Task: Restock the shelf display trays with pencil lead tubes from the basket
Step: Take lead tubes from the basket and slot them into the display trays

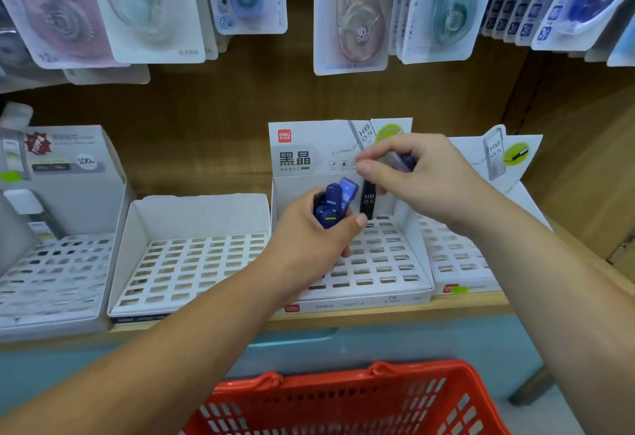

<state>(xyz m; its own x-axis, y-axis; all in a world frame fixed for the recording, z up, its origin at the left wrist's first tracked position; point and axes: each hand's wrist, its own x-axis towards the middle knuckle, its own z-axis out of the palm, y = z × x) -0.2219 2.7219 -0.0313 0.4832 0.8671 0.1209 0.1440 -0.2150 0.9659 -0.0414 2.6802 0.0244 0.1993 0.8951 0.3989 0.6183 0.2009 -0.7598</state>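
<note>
While the left hand [309,232] grips a bunch of blue pencil lead tubes [335,202] as a supply, the right hand [424,182] pinches one tube [400,161] over the white display tray [385,264], ready to slot in.

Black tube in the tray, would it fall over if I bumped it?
Probably not easily: the black tube appears to stand upright in a slot of the tray, which should steady it. It looks tall and thin, so outside a slot it would likely tip. It seems light: the left hand grips several similar tubes together.
</note>
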